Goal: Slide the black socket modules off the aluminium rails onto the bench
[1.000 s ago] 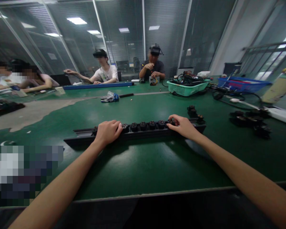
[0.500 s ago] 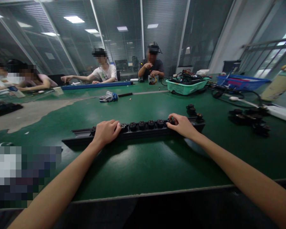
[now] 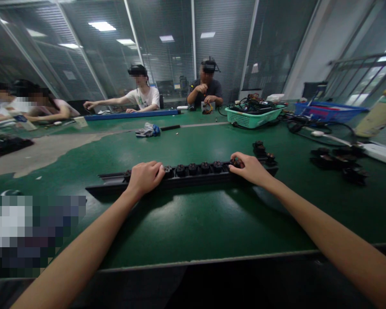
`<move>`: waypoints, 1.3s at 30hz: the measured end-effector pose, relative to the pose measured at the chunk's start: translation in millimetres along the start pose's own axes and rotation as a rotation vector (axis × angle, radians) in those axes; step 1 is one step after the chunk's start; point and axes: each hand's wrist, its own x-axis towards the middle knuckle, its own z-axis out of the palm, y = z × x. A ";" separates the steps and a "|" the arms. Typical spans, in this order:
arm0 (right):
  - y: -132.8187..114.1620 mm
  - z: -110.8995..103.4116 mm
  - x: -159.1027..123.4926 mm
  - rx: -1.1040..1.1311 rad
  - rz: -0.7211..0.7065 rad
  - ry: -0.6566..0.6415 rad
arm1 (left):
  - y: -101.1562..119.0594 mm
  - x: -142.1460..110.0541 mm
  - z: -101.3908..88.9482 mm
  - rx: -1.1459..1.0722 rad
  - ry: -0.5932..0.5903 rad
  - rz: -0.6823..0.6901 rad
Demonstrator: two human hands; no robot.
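A long black channel-shaped rail (image 3: 196, 182) lies across the green table in front of me. Several black socket modules (image 3: 205, 167) sit in a row inside it. My left hand (image 3: 144, 178) is closed over the left part of the rail, thumb and fingers around its edges. Towards the rail's right end, my right hand (image 3: 250, 169) pinches a black socket module (image 3: 236, 163) at the end of the row. My fingers partly cover that module, so I cannot tell how deep it sits. More loose modules (image 3: 259, 148) lie just behind the rail's right end.
More black modules (image 3: 337, 156) lie at the right. Farther back are a green basket (image 3: 254, 119) of cables, a blue basket (image 3: 331, 112) and a white power strip (image 3: 381, 154). Gloves (image 3: 147, 130) lie mid-table. Co-workers (image 3: 144, 96) sit across, near a blue rail (image 3: 135, 114).
The whole view has shifted slightly. Both hands keep their places on the rail and the end module, with my right hand only a touch farther right.
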 end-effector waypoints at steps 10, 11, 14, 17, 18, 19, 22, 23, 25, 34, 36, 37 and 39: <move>5.8 5.2 -1.9 0.028 0.052 0.038 | 1.7 0.5 -1.9 -0.011 0.000 0.001; 6.1 5.8 -2.0 0.022 0.040 0.051 | 1.7 0.5 -1.9 -0.007 -0.001 0.001; 6.1 7.1 -1.9 0.003 0.022 0.075 | 1.7 0.5 -1.9 -0.010 -0.002 -0.002; 5.1 7.7 -1.8 -0.004 0.029 0.067 | 1.5 0.3 -1.5 -0.018 -0.002 -0.008; 4.7 8.1 -1.9 -0.007 0.031 0.065 | 1.4 0.3 -1.2 -0.018 -0.001 -0.008; 4.3 8.5 -2.0 -0.009 0.031 0.068 | 1.2 0.2 -0.9 -0.016 0.001 -0.008; 3.8 10.1 -2.3 -0.011 0.030 0.085 | 0.7 0.2 -0.2 -0.009 0.002 -0.002; 4.1 10.4 -2.4 -0.011 0.031 0.090 | 0.6 0.2 -0.1 -0.006 0.002 -0.001; 5.4 10.3 -2.4 -0.014 0.037 0.098 | 0.4 0.4 -0.2 -0.001 -0.001 0.001; 14.3 4.1 -1.8 -0.031 0.063 0.092 | 1.6 0.2 -1.2 0.003 -0.003 -0.006; 13.7 3.6 -2.0 -0.040 0.066 0.082 | 1.9 0.4 -1.4 -0.001 -0.002 -0.006; 13.3 3.5 -2.0 -0.045 0.070 0.078 | 2.1 0.4 -1.5 -0.001 -0.003 -0.006; 12.8 3.2 -1.9 -0.054 0.072 0.066 | 2.4 0.5 -2.0 -0.002 -0.005 -0.007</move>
